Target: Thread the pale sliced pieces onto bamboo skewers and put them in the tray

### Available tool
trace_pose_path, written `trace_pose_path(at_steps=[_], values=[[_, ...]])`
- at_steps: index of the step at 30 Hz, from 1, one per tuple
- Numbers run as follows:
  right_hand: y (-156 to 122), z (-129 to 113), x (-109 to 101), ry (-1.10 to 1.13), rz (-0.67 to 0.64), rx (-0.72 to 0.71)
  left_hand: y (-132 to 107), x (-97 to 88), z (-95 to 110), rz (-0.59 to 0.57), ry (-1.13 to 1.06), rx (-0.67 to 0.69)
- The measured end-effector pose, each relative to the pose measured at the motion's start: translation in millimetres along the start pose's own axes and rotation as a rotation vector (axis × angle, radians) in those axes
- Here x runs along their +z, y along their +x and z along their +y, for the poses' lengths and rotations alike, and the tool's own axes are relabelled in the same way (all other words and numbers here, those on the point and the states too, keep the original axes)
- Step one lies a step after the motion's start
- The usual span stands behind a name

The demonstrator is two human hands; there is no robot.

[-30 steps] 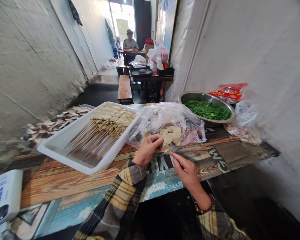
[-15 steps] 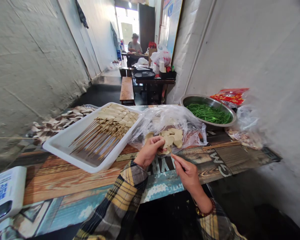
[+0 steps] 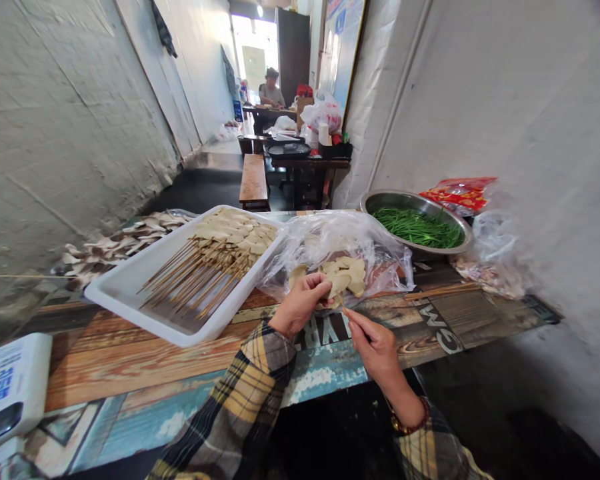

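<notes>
My left hand [image 3: 300, 303] grips beige slice [image 3: 338, 285] right of white tray [image 3: 125, 288] | right hand [image 3: 375, 347] pinches skewer [image 3: 347, 311] | tray half-filled, bagged slices [image 3: 353, 267] remain

Two bare hands were in view: one left hand [image 3: 300, 303] and one right hand [image 3: 375, 347]. There was one white rectangular plastic tray [image 3: 130, 300], its thin bamboo skewers [image 3: 200, 270] too overlapped to count. One crumpled clear plastic bag [image 3: 330, 233] showed some six or seven pale flat slices [image 3: 347, 273]. There was also one round steel bowl [image 3: 380, 198], one red printed packet [image 3: 457, 190], one brown wooden bench [image 3: 253, 179], one white boxy device [image 3: 10, 387] and one seated person [image 3: 271, 90].
</notes>
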State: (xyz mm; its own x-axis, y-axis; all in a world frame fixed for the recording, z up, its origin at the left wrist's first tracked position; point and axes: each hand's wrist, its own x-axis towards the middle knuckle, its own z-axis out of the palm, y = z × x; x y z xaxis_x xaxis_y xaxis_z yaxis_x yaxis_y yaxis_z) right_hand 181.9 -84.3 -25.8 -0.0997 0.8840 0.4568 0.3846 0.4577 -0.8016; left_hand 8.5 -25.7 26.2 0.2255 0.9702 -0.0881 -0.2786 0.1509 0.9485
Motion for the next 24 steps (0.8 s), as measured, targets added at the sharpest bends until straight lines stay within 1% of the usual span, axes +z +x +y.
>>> trace_pose_path(at_steps=[7,16,21,24], values=[[2.4,-1.9,0.5,-0.004,0.023,0.006,0.7,3.7,-2.7,0.001,0.032,0.021],[1.5,0.5,1.4,0.05,0.002,0.088,1.3,3.0,-3.9,-0.009,0.088,0.042],[1.2,1.2,1.6,0.057,-0.012,0.113,2.7,1.2,-4.4,0.031,0.107,0.105],[1.4,1.6,1.4,0.04,-0.028,0.12,2.0,2.6,-2.8,0.065,0.135,0.12]])
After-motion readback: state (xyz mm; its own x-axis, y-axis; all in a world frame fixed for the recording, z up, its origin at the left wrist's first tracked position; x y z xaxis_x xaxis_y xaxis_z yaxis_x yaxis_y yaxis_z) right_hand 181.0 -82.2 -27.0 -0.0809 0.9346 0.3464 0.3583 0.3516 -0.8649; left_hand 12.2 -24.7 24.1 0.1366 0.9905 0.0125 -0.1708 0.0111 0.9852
